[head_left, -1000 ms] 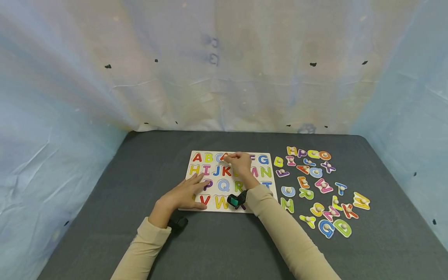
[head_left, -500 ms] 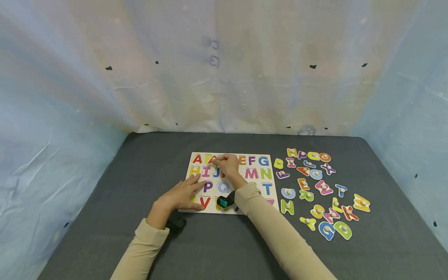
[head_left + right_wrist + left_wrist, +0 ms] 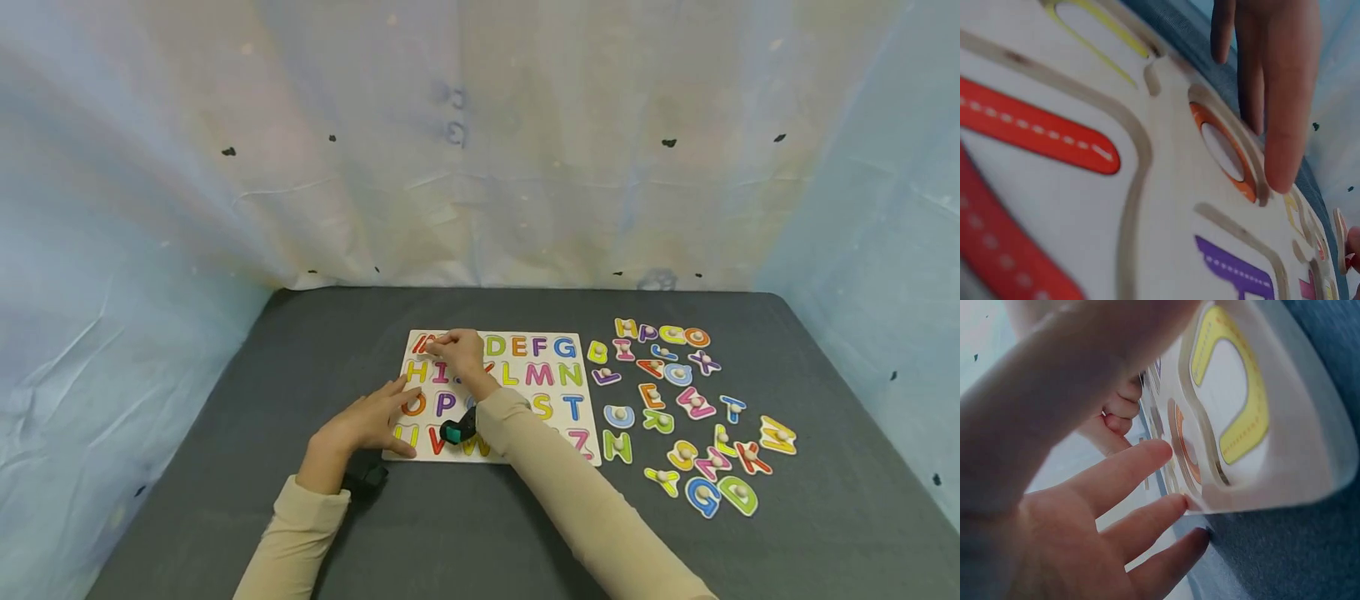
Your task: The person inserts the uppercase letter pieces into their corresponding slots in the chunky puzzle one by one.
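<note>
A pale wooden alphabet puzzle board (image 3: 557, 392) lies on the dark table, its coloured letters set in recessed shapes. My right hand (image 3: 461, 354) pinches a red letter A piece (image 3: 430, 342) above the board's top left corner, where it overlaps the printed A. In the right wrist view the edge of that piece (image 3: 1340, 237) shows upright between fingertips at the far right. My left hand (image 3: 363, 423) rests with spread fingers along the board's left edge. In the left wrist view its fingertips (image 3: 1161, 451) lie right by the orange O recess (image 3: 1186, 440).
Several knobbed letter pieces lie scattered on the table to the right of the board, among them a green N (image 3: 617, 446), a blue G (image 3: 702, 497) and a yellow W (image 3: 777, 435). Pale sheeting (image 3: 480, 192) rises behind the table and at both sides.
My right hand has moved left along the board's top row, carrying the letter A piece from over the C to the A recess. My left hand has shifted slightly left and down.
</note>
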Demonstrator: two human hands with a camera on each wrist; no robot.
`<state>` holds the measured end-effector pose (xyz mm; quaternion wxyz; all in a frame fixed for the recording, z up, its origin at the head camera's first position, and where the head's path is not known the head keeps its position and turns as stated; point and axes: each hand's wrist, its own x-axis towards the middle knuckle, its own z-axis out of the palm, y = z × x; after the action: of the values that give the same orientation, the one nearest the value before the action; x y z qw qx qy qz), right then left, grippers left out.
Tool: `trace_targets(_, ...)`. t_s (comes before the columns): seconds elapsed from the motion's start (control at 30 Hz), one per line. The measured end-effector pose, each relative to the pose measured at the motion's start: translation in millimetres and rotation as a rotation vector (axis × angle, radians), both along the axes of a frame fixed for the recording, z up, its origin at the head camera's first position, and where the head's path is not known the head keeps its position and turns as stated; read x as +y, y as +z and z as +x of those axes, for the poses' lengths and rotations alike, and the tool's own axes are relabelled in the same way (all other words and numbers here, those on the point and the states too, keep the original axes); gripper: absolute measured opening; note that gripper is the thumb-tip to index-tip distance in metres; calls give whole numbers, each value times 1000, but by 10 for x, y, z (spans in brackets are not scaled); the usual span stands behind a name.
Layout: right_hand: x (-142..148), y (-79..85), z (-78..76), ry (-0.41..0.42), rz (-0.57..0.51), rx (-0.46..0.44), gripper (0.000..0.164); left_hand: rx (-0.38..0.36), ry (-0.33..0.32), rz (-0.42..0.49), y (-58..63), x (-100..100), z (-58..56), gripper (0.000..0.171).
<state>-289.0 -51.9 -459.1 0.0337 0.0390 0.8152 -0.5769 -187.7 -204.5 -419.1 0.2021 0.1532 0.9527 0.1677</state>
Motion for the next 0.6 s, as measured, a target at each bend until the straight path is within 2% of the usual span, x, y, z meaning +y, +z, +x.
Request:
trace_targets(0.2, -107, -16, -57, 14, -17, -47, 17, -20, 4, 21, -8, -23, 1, 95)
trace_targets(0.6, -190, 0, -137, -28, 70, -105, 16, -29, -1, 43, -39, -42, -11, 96)
